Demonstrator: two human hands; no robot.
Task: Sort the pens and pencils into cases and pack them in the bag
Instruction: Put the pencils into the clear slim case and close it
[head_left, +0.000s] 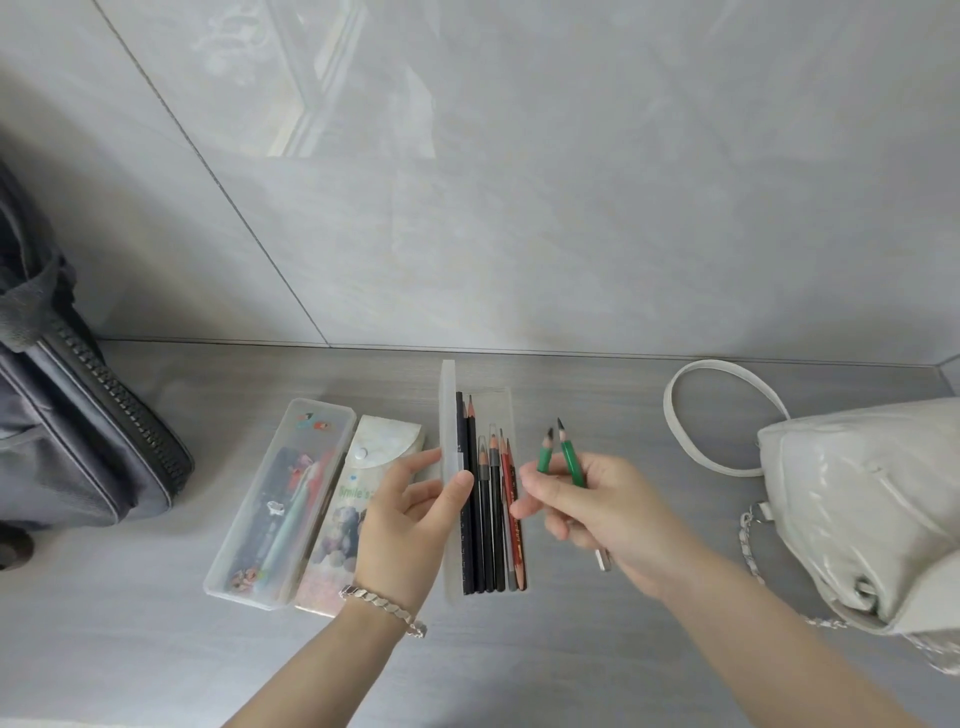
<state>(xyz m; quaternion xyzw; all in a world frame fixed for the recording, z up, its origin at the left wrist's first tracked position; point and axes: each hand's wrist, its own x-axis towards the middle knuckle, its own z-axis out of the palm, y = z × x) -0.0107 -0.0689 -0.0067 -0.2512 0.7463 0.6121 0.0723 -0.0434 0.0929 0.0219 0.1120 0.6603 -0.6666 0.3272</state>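
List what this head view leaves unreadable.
Head view:
- grey bag: cut off by left edge, inside unseen.
- closed case: contents blurred by its frosted plastic.
- green pencils: lower ends hidden in right hand.
- patterned pouch: partly behind left hand, which grips the raised lid.

A grey, faintly grained surface (597, 395) runs left to right and meets, at a thin dark seam along its far edge, a wall (571, 208) of large glossy pale grey tiles, with a slanting grout line (208, 171) at the left and a soft bright reflection (311, 104) high up.
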